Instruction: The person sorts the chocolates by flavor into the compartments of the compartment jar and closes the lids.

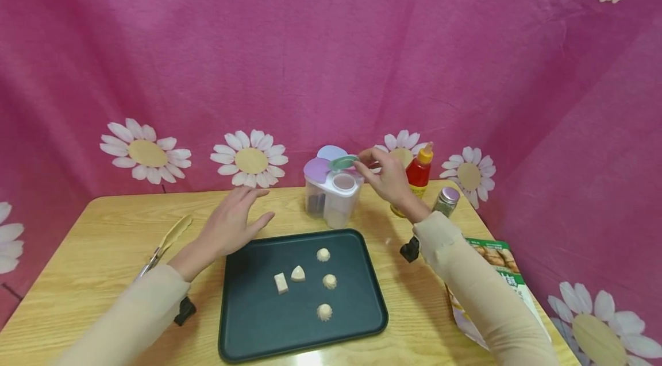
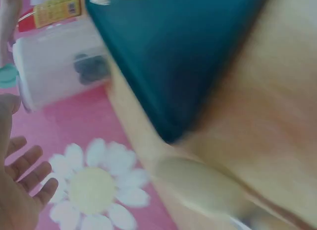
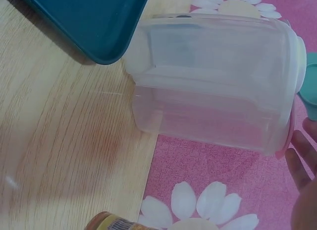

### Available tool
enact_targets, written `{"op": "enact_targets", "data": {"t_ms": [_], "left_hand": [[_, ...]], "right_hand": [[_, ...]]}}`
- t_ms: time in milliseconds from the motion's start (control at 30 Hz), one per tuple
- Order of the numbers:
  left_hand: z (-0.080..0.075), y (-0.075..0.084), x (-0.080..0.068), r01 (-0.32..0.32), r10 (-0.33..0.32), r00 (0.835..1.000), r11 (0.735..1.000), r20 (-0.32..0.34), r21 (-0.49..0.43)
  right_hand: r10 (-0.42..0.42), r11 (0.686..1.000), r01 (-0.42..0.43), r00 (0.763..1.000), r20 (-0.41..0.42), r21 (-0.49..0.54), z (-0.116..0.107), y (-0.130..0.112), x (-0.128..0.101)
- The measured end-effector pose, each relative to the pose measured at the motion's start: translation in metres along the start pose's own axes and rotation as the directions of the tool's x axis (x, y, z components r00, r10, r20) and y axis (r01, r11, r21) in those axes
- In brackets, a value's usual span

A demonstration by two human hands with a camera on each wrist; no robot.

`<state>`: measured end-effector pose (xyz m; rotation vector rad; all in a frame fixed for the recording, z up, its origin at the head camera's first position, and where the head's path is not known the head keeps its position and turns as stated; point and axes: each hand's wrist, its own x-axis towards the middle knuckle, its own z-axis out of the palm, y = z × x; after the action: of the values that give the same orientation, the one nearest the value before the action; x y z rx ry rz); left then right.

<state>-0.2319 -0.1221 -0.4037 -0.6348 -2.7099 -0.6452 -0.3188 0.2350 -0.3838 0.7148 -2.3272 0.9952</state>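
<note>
A clear seasoning box (image 1: 333, 196) with several pastel flip lids stands at the back of the wooden table (image 1: 103, 228). My right hand (image 1: 363, 160) pinches its green lid (image 1: 343, 162), which is lifted over an open round hole. In the right wrist view the box (image 3: 213, 81) fills the frame, with the green lid (image 3: 309, 86) and my fingers (image 3: 301, 160) at the right edge. My left hand (image 1: 254, 208) hovers flat, fingers straight, beside the far left corner of a dark teal tray (image 1: 248, 320); it holds nothing. Several small pale dough pieces (image 1: 324, 281) lie on the tray.
Wooden-tipped tongs (image 1: 166, 241) lie left of my left hand. A red sauce bottle (image 1: 419, 170) and a small spice jar (image 1: 447, 200) stand behind my right wrist. A printed food packet (image 1: 499, 265) lies at the table's right edge. A pink flowered cloth hangs behind.
</note>
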Motion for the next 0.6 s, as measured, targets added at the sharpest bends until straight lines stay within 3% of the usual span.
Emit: {"op": "enact_targets", "data": {"t_ms": [233,400,600], "left_hand": [[-0.016,-0.032,-0.053,0.111,-0.112,0.993,0.991,0.023,0.071],[-0.025,-0.066,-0.085,0.179,-0.182,0.983,0.977,0.020,0.117],[-0.031,-0.105,-0.123,0.283,-0.289,0.957,0.948,0.028,0.144]], "right_hand": [[0.023,1.000,-0.023,1.000,0.004,-0.020,-0.001,-0.001,0.001],[0.047,0.999,-0.046,0.998,0.034,-0.028,-0.002,-0.001,0.001],[0.062,0.998,-0.061,0.997,0.048,-0.025,-0.002,-0.002,-0.001]]}}
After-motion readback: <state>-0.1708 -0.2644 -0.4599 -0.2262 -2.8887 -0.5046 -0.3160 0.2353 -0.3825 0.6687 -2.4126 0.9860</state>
